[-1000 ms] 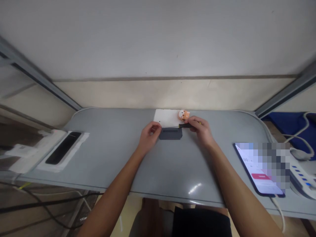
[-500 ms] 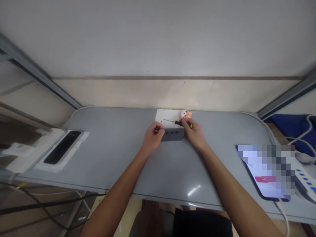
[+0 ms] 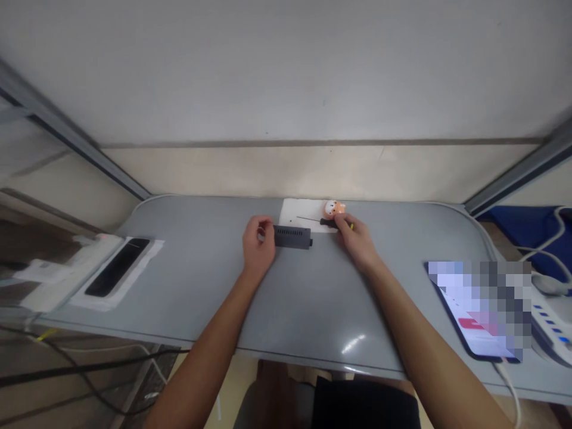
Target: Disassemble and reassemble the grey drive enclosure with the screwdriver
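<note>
At the middle of the desk, my left hand (image 3: 260, 243) pinches the left end of a small dark grey box-shaped device (image 3: 292, 236) with a row of vent slots along its top and a small black piece sticking out at its right end. My right hand (image 3: 357, 238) is closed on the handle of a thin screwdriver (image 3: 329, 223), black with a yellow end. The screwdriver's shaft points left across a white sheet (image 3: 292, 208), where a tiny dark speck lies. Just behind the right fingers sits an orange and white animal figure (image 3: 333, 208).
A black phone (image 3: 118, 268) lies on white paper at the left. To the right, a tablet or large phone (image 3: 473, 316) with a lit, blurred screen is plugged into a cable beside a white power strip (image 3: 552, 325). A wall panel (image 3: 286, 170) closes off the back edge.
My left hand has moved left, taking the grey device with it and away from my right hand. The right hand, still with the screwdriver, has shifted slightly right.
</note>
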A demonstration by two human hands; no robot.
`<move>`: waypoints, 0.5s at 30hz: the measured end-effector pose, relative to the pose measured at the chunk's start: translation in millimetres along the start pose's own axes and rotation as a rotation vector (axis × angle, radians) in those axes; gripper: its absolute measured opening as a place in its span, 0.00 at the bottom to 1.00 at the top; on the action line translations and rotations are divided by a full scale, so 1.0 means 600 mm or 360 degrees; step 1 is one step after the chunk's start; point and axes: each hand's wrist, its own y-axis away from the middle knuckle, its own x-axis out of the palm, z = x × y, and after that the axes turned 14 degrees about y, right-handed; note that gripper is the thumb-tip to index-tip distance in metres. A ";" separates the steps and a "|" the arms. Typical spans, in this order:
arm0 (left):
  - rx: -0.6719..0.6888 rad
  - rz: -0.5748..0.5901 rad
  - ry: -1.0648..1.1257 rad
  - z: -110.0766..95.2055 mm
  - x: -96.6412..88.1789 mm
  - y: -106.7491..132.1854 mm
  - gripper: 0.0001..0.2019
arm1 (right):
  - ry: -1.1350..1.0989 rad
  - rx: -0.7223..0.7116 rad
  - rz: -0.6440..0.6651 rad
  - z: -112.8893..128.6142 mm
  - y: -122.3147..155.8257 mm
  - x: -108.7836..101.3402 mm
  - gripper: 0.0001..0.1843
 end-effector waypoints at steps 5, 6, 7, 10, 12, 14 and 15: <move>0.0385 -0.0014 -0.0295 -0.012 0.002 0.016 0.06 | 0.0116 -0.0111 -0.0001 -0.005 -0.002 0.024 0.21; 0.0436 -0.0014 -0.0361 -0.017 0.004 0.019 0.06 | 0.0115 -0.0128 0.0015 -0.005 -0.001 0.028 0.21; 0.0476 -0.0011 -0.0427 -0.022 0.006 0.023 0.06 | 0.0112 -0.0139 0.0044 -0.005 -0.001 0.031 0.21; 0.0549 0.0037 -0.0558 -0.037 0.012 0.033 0.08 | 0.0087 -0.0138 0.0077 -0.004 -0.001 0.028 0.22; 0.0577 0.0109 -0.0562 -0.044 0.015 0.038 0.09 | 0.0049 -0.0095 0.0023 -0.003 -0.002 0.021 0.21; 0.0568 0.0194 -0.0554 -0.047 0.018 0.040 0.10 | -0.0041 0.0030 -0.0016 -0.002 -0.003 0.012 0.20; 0.0550 0.0239 -0.0557 -0.047 0.019 0.041 0.11 | -0.0111 0.0111 -0.0024 -0.002 -0.004 0.007 0.20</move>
